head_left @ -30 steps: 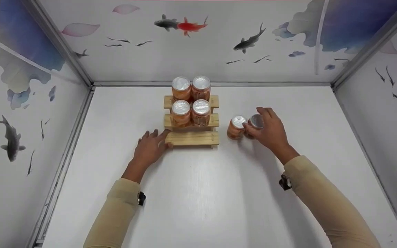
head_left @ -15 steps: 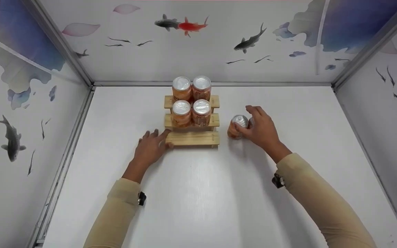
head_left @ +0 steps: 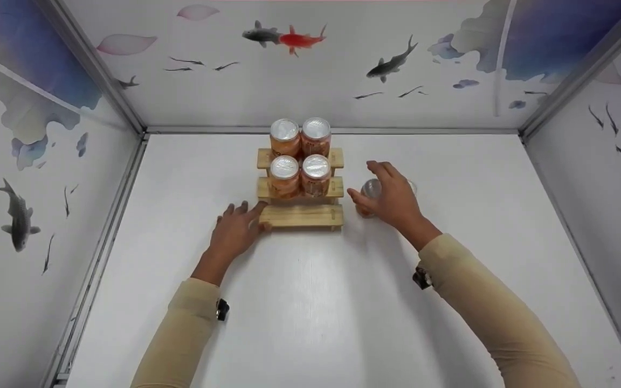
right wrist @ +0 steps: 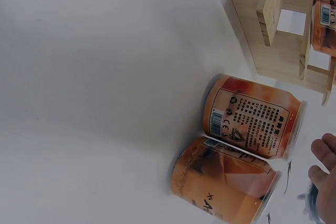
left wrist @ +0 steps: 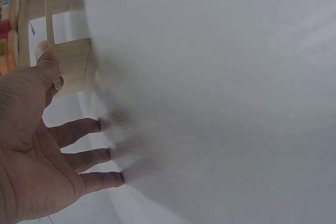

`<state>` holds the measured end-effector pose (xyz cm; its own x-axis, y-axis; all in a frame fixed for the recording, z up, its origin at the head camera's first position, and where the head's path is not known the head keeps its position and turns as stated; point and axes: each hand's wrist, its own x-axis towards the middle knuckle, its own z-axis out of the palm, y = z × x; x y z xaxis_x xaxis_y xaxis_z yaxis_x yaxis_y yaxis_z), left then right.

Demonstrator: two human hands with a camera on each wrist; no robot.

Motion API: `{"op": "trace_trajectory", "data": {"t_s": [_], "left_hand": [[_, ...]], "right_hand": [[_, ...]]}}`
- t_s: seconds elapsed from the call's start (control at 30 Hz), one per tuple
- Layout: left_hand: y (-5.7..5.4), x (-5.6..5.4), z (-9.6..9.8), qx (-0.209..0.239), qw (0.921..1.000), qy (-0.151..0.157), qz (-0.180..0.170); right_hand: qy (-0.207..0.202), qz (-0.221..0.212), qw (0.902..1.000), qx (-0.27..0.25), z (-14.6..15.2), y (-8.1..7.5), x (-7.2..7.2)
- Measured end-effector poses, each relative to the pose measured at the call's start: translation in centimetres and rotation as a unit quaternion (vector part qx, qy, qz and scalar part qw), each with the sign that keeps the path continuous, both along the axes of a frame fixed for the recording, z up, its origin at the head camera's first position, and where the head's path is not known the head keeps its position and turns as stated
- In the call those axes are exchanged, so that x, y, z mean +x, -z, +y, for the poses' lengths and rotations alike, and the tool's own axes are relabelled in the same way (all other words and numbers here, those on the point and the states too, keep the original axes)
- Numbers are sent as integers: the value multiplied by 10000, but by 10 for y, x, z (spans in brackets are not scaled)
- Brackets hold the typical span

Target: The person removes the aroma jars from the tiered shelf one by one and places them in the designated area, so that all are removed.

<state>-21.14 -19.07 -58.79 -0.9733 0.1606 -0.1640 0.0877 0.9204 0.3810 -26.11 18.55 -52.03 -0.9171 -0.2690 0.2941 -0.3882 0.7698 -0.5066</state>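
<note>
Head view: can (head_left: pixel 370 189) by right hand (head_left: pixel 398 202) upright, long axis vertical.

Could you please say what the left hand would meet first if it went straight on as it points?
Most likely the wooden rack: the left hand appears to hold its near left corner, leaving no visible gap.

We've got a white counter (head_left: pixel 289 323) boxed in by three pale printed panels: left wall (head_left: pixel 35 196), back wall (head_left: pixel 310 81), right wall (head_left: pixel 585 153). Grey metal strips (head_left: pixel 423 131) trim the corners and the counter's back edge. Back wall print: red fish (head_left: pixel 301 40) meeting a dark fish (head_left: pixel 261 35), second dark fish (head_left: pixel 388 67) farther right, pink petals (head_left: pixel 127 44) upper left, blue-purple leaf shape (head_left: pixel 553 40) at right end. Similar leaf shape (head_left: pixel 46 59) on left wall. We see soft glare on the counter.
</note>
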Motion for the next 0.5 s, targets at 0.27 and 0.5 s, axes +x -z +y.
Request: {"op": "trace_trajectory", "data": {"t_s": [0.27,0.5], "left_hand": [[-1,0,2,-82,10000,-12,-9],[0,-1,1,-91,10000,-25,-31]], "right_hand": [[-281,200,9994,7,-16,-3,-3],[-362,105,9993,-1,-30,-8,-4]]}}
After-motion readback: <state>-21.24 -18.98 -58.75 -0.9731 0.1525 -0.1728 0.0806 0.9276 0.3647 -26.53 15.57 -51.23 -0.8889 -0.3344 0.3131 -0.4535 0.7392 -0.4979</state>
